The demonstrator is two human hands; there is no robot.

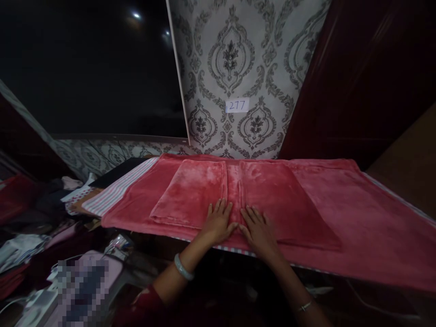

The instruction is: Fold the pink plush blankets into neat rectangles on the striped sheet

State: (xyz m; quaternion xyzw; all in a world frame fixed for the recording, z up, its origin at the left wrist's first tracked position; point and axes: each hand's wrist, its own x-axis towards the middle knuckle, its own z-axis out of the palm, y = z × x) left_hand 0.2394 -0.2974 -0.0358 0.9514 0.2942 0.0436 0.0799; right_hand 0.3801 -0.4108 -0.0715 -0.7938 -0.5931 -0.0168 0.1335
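While the L hand (pixel 218 225) & R hand (pixel 260 230) are laid palm-down at the near side of the folded red plush cloth (pixel 254 188), nothing is seen to be gripped: the fingers of both are extended & slightly spread, w/ the L ones rested on the inner near part of the left panel (pixel 194 190) & the R ones on that of the right panel (pixel 286 197). The thumbs are pointed at each other across the narrow strip btw the panels, almost meeting. The folded cloth is set about mid-way along the wider red sheet (pixel 347 200), which is spread over its support below the patterned wall (pixel 265 45); whether cloth & sheet are joined can't be told. For a neat result, pressure is best applied w/ flat fingers, not tips, b/c plush pile is probably dragged or dented easily. Strokes are best made outward from the inner edges, L & R evenly, so that the strip isn't skewed. The right panel's near outer corner, drawn out to a point, prob. needs to be squared to match the left. Too hard a push is best avoided, as the sheet underneath could be rucked & its striped end (pixel 124 187) pulled askew.
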